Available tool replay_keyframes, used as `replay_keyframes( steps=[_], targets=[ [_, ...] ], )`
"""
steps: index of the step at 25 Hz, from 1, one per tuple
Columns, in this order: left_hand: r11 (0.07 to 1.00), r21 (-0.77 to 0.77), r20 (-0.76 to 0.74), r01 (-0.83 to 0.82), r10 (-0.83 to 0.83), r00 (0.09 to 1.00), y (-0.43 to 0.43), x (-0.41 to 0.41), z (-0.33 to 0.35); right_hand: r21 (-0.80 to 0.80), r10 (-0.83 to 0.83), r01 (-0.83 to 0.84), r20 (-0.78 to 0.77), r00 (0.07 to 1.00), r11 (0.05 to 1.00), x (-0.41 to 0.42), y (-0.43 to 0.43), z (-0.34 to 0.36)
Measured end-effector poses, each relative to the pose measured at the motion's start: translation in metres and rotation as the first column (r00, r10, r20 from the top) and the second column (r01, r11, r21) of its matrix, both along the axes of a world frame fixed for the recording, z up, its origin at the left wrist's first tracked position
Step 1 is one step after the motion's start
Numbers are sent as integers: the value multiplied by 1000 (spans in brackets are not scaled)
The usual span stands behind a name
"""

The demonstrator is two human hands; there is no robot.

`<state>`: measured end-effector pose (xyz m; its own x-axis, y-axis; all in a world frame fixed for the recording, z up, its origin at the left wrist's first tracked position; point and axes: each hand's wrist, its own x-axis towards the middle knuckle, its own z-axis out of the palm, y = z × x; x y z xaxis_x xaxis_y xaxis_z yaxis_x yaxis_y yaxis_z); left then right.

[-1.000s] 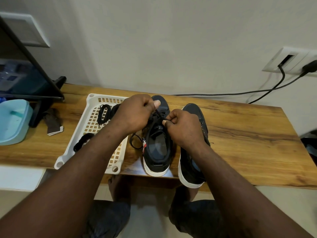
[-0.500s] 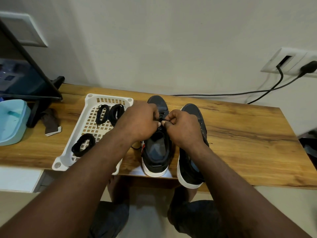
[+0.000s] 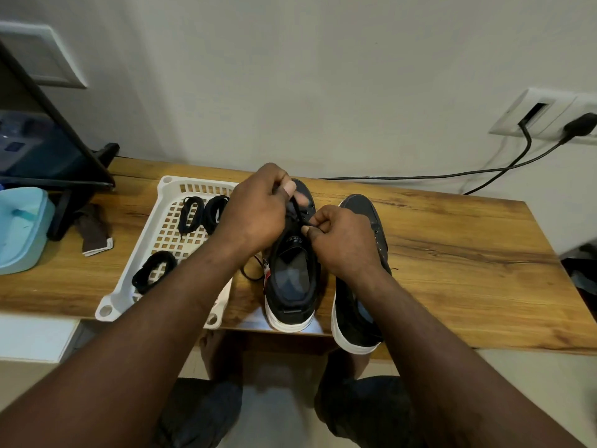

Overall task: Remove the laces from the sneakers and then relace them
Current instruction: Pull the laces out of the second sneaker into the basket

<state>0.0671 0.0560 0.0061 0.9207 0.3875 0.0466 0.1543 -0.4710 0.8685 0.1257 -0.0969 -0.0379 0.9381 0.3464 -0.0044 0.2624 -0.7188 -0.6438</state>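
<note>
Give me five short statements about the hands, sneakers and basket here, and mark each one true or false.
1. The left hand and right hand both pinch a black lace over the sneaker nearer the basket. True.
2. Both sneakers stand inside the basket. False: they stand on the wooden table, beside it.
3. The basket holds three coiled black laces. True.
4. The right hand lies flat on the table. False: its fingers are curled and pinch the lace.
5. A black plug sits in the wall socket. True.
</note>
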Motion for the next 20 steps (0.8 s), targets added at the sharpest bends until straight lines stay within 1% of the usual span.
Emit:
replay_keyframes(
  steps=[1, 2, 4, 6, 7, 8, 9, 10, 11, 12, 13, 14, 15, 16, 17, 18, 19, 20],
  targets=[
    [999, -33, -55, 13, -15, 998, 1, 0, -1, -3, -1, 1, 0, 1000, 1000, 0, 0, 0],
    [998, 36, -122, 44, -40, 992, 3, 0, -3, -3, -1, 1, -2, 1000, 1000, 0, 0, 0],
    [955, 271, -226, 122, -60, 972, 1, 1, -9, -4, 4, -4, -3, 1000, 1000, 0, 1, 0],
    [859, 468, -273, 208, -83, 958, -2, 5, -9, -5, 5, -5, -3, 1000, 1000, 0, 0, 0],
    [807, 539, -292, 240, -88, 952, -4, 6, -8, -1, 3, -3, -9, 1000, 1000, 0, 0, 0],
    [770, 587, -299, 248, -77, 951, -7, 7, -7, 5, 2, -1, -19, 1000, 1000, 1, -1, 1],
    [761, 605, -288, 235, -66, 955, -8, 9, -7, 9, 1, 0, -29, 1000, 1000, 1, -1, 1],
    [777, 593, -269, 211, -56, 961, -8, 9, -7, 11, -1, 1, -34, 999, 1000, 1, -2, 1],
    [819, 546, -242, 174, -44, 969, -7, 9, -8, 10, -4, 4, -37, 999, 1000, 1, -2, 2],
    [882, 457, -211, 116, -19, 977, -6, 10, -9, 8, -8, 8, -41, 999, 1000, 1, -2, 2],
    [948, 314, -184, 59, 0, 983, -3, 10, -9, 9, -13, 13, -48, 999, 1000, 2, -1, 2],
    [994, 110, -149, 4, 13, 989, 1, 10, -7, 13, -18, 19, -56, 998, 1000, 2, -1, 2],
    [991, -125, -108, -41, 28, 994, 4, 8, -3, 17, -22, 23, -63, 998, 1000, 3, -2, 3],
    [936, -345, -71, -70, 49, 996, 6, 6, 3, 18, -24, 25, -69, 997, 1000, 3, -1, 3],
    [855, -513, -44, -77, 63, 997, 8, 3, 9, 19, -24, 25, -76, 997, 999, 4, -2, 3],
    [796, -601, -31, -77, 73, 997, 13, 3, 13, 21, -25, 27, -81, 996, 999, 4, -1, 3],
    [782, -617, -33, -88, 86, 996, 17, 3, 14, 22, -28, 30, -83, 996, 999, 4, -1, 2],
    [816, -567, -53, -114, 102, 993, 21, 3, 14, 20, -33, 35, -83, 996, 999, 3, -1, 2]
  ],
)
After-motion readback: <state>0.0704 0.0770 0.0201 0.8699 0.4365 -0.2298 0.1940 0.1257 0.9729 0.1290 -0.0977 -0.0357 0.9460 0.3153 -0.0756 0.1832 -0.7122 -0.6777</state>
